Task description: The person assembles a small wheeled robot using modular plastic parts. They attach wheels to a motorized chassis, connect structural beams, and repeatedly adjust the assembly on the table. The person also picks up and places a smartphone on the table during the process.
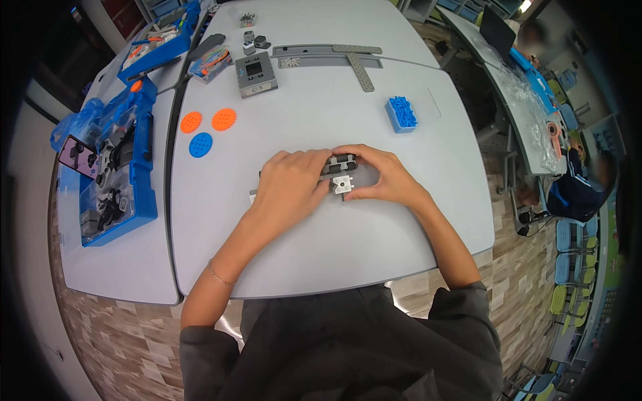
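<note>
Near the middle of the white table, both my hands are closed around one small build of grey and black plastic parts. Its black roller wheel shows between my fingers, with a light grey connector piece just below. My left hand covers the build's left part from above; a bit of pale grey sticks out past that hand's left side. From the right, my right hand grips the wheel and connector, index finger on top and thumb underneath. How the parts join is hidden by my fingers.
Two orange gears and a blue gear lie left. Farther back are a grey control box, grey beams and a blue pin box. A blue parts case with a phone stands left; people sit far right.
</note>
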